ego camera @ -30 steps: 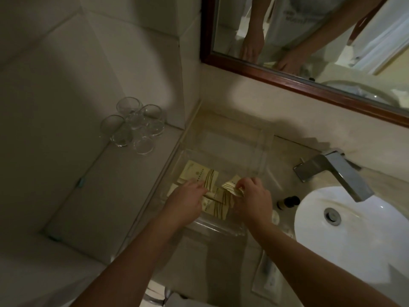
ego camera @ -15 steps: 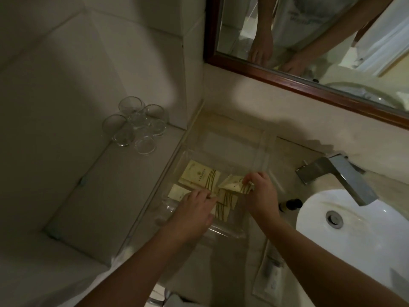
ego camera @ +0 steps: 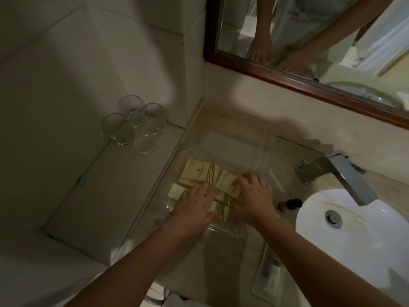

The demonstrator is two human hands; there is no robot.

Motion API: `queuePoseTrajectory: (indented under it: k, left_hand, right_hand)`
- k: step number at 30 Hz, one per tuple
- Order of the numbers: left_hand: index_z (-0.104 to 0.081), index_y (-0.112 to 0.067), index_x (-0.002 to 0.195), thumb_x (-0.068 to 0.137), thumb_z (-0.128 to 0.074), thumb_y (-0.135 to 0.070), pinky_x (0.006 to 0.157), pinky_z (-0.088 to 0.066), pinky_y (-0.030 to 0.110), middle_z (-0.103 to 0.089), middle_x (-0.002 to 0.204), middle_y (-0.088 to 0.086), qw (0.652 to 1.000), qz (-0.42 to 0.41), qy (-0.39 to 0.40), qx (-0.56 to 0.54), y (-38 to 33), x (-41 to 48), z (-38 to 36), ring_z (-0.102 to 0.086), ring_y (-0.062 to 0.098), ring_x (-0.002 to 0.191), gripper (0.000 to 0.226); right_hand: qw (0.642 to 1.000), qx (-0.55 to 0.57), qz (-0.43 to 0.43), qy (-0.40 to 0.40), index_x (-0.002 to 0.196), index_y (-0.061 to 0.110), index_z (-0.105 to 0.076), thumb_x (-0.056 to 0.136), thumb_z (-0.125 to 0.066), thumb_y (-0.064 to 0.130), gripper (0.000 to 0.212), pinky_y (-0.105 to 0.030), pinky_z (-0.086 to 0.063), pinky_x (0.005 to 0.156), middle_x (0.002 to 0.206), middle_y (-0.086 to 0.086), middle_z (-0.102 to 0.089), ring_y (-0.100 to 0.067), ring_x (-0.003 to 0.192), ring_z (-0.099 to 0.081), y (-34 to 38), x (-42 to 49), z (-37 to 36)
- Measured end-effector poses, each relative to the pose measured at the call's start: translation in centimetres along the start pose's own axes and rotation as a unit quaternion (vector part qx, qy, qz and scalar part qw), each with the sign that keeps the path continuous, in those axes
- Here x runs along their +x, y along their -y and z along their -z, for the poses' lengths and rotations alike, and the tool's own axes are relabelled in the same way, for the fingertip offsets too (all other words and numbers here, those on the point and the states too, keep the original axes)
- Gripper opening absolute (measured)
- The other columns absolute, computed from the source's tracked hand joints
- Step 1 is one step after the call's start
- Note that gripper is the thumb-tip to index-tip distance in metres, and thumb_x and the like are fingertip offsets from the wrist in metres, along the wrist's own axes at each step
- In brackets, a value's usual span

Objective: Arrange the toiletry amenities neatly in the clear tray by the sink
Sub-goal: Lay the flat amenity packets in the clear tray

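In clear tray (ego camera: 263,149): left hand (ego camera: 195,201), right hand (ego camera: 253,197) half-cover cream packets (ego camera: 200,171).

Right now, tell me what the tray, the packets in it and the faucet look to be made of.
Tray: clear, glossy, likely acrylic; the counter shows through its walls.
Packets: cream, matte, gold-striped; they look like paper or thin card, though the dim light leaves it open.
Faucet: metal, with a grey satin sheen and sharp edges.

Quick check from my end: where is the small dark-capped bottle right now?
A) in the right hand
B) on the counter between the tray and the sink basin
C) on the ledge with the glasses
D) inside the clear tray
B: the small dark-capped bottle lies on the counter beside the sink basin, outside the clear tray, with the right hand flat on the packets.
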State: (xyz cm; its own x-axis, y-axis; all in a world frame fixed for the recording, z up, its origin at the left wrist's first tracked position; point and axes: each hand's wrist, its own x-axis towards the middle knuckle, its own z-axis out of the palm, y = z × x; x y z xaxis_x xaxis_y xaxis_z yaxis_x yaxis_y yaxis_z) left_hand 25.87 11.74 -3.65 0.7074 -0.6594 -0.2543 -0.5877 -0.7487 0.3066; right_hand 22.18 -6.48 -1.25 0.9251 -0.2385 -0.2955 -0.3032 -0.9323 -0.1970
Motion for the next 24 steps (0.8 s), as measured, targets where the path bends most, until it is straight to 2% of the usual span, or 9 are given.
queuePoseTrajectory:
  k: [4, 10, 14, 16, 19, 24]
  left_hand:
    - [-0.027, -0.021, 0.143, 0.088, -0.040, -0.049, 0.110, -0.023, 0.042, -0.026, 0.153, 0.002, 1.000, -0.007, -0.003, 0.020, 0.1, 0.4, 0.0, -0.023, 0.024, 0.136, 0.062]
    - [-0.024, -0.025, 0.145, 0.090, -0.036, -0.050, 0.109, -0.021, 0.045, -0.024, 0.154, 0.001, 1.000, 0.000, 0.001, 0.029, 0.2, 0.1, -0.3, -0.023, 0.026, 0.136, 0.062]
    - [-0.045, -0.023, 0.130, 0.085, -0.039, -0.043, 0.100, -0.033, 0.040, -0.044, 0.138, 0.004, 0.999, -0.007, -0.047, 0.020, 0.2, -0.1, -0.4, -0.040, 0.024, 0.123, 0.050]
    - [-0.051, -0.025, 0.122, 0.084, -0.044, -0.037, 0.097, -0.039, 0.038, -0.048, 0.131, 0.004, 0.996, 0.027, -0.085, 0.001, 0.3, 0.0, -0.4, -0.045, 0.024, 0.118, 0.041]
    - [-0.041, -0.029, 0.132, 0.087, -0.046, -0.042, 0.107, -0.030, 0.041, -0.034, 0.146, 0.007, 0.995, 0.074, -0.065, -0.010, 0.6, 0.4, -0.5, -0.030, 0.026, 0.134, 0.047]
    - [-0.020, -0.028, 0.146, 0.093, -0.033, -0.050, 0.118, -0.012, 0.044, -0.011, 0.159, 0.006, 0.998, 0.063, -0.012, 0.004, 1.0, 0.7, -0.5, -0.006, 0.026, 0.146, 0.059]
  right_hand:
    - [0.999, -0.033, -0.012, -0.011, 0.128, 0.031, -0.049, 0.086, -0.055, 0.040, 0.043, -0.037, -0.030, 0.097, 0.133, 0.000, -0.047, -0.025, 0.122, -0.038, 0.1, 0.5, -0.3]
    - [0.998, -0.049, -0.014, -0.025, 0.125, 0.029, -0.051, 0.089, -0.054, 0.037, 0.037, -0.037, -0.033, 0.095, 0.126, -0.001, -0.053, -0.025, 0.118, -0.043, 0.3, 1.0, -0.3]
    - [0.998, -0.047, -0.022, -0.032, 0.122, 0.026, -0.051, 0.088, -0.056, 0.035, 0.035, -0.036, -0.034, 0.095, 0.123, -0.001, -0.053, -0.025, 0.115, -0.044, 0.5, 1.0, -0.2]
    - [0.998, -0.037, -0.024, -0.047, 0.120, 0.025, -0.052, 0.090, -0.053, 0.035, 0.031, -0.035, -0.034, 0.092, 0.121, -0.001, -0.053, -0.024, 0.113, -0.044, 0.5, 1.0, -0.3]
    - [0.998, -0.032, -0.018, -0.048, 0.119, 0.025, -0.053, 0.091, -0.052, 0.037, 0.030, -0.034, -0.034, 0.089, 0.119, -0.002, -0.054, -0.023, 0.109, -0.046, 0.8, 0.9, -0.6]
    - [0.999, -0.019, -0.014, -0.044, 0.121, 0.026, -0.053, 0.089, -0.054, 0.036, 0.033, -0.035, -0.036, 0.089, 0.119, -0.002, -0.055, -0.024, 0.108, -0.049, 1.1, 1.1, -0.8]
